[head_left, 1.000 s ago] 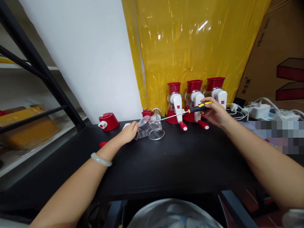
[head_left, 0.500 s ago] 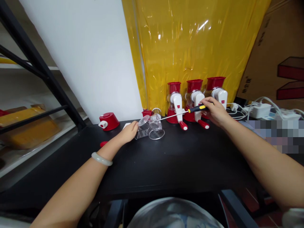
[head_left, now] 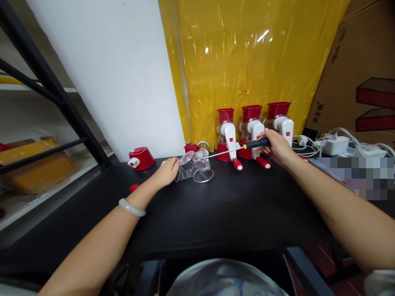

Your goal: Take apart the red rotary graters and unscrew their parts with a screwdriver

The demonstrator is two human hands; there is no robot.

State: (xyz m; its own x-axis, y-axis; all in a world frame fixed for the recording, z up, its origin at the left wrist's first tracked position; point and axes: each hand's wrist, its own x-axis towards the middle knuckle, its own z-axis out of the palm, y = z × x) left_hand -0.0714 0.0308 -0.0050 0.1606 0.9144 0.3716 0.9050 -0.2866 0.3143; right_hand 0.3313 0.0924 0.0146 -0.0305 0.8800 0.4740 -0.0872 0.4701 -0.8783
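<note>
My left hand [head_left: 169,172] is closed on the left end of a clear plastic grater body [head_left: 185,170], which lies on the black table and has round openings. In my right hand [head_left: 277,147] is a screwdriver [head_left: 255,143] with a black and yellow handle, held level. Its long metal shaft points left, and the tip meets or lies just in front of the clear body's right side; I cannot tell whether it is inside. Behind the body are a small red part [head_left: 190,148] and a metal grater drum [head_left: 203,146].
Three red and white rotary graters [head_left: 230,137] stand at the back, before yellow wrapping [head_left: 247,61]. A red base with a white knob [head_left: 142,158] sits left. White cables and adapters [head_left: 336,144] lie right, beside a cardboard box [head_left: 333,98]. Black shelving [head_left: 58,98] rises at left.
The fingers of my right hand have shifted a little around the screwdriver's handle. My left hand and the clear body stay in place.
</note>
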